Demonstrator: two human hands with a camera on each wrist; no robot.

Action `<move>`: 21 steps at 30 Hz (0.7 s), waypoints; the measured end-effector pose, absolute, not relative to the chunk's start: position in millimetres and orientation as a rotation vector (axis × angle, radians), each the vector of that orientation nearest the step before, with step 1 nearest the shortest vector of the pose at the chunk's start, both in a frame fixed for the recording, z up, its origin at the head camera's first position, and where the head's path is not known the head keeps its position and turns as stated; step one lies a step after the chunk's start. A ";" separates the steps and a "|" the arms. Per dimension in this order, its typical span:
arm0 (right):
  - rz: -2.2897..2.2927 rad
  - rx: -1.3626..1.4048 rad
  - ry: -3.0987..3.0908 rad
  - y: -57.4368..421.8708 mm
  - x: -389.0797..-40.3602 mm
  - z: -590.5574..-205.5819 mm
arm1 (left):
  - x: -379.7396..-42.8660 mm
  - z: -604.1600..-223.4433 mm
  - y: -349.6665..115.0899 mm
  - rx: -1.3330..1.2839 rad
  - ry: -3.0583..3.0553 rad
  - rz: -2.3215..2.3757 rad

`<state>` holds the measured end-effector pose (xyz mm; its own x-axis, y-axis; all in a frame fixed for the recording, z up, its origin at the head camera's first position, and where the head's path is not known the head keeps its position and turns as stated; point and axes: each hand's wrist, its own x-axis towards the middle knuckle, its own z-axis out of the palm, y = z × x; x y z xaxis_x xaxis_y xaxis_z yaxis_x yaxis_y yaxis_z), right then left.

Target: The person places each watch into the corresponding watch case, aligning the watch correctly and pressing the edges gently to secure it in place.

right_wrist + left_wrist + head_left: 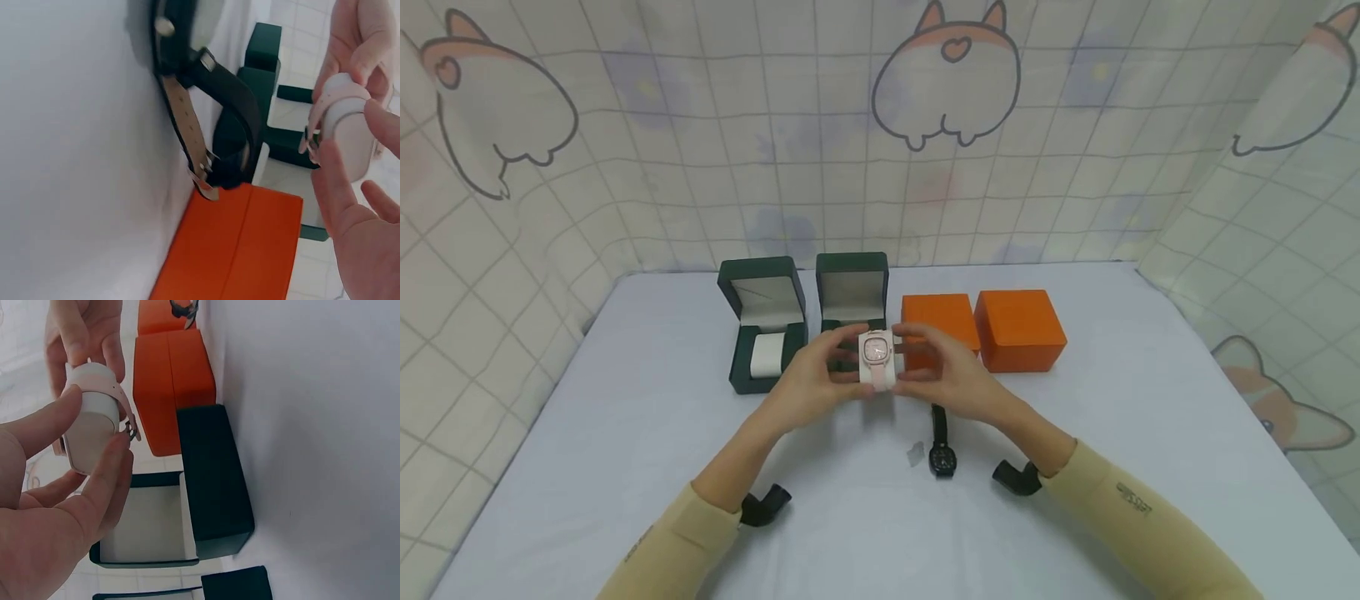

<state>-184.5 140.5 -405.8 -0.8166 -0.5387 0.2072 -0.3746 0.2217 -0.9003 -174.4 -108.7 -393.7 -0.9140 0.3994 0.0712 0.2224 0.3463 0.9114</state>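
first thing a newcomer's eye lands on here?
The pink watch wrapped on a white cushion, held up between the left hand and the right hand mid-table. Behind it two open dark green watch boxes stand left, and two closed orange boxes right. A black watch lies flat on the white table, near the right forearm.

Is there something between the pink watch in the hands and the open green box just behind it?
Nothing visible. Both hands hold the pink watch on its white cushion directly above the open green box; the black watch lies nearer the person, out of the way.
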 end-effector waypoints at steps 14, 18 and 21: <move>-1.629 -0.819 2.410 141.8 -195.7 -386.1 | -197.9 -396.4 -127.2 0.476 2.492 1.530; -1.626 -0.814 2.404 141.2 -197.8 -383.5 | -204.7 -398.3 -130.3 0.459 2.494 1.504; -1.623 -0.809 2.399 140.7 -199.0 -382.3 | -209.8 -399.9 -132.0 0.452 2.509 1.476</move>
<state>-199.0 140.7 -382.3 -0.8469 -0.4996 0.1823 -0.3552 0.2763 -0.8930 -209.8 -132.0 -399.9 -0.9342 0.3564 -0.0137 0.1612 0.4562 0.8752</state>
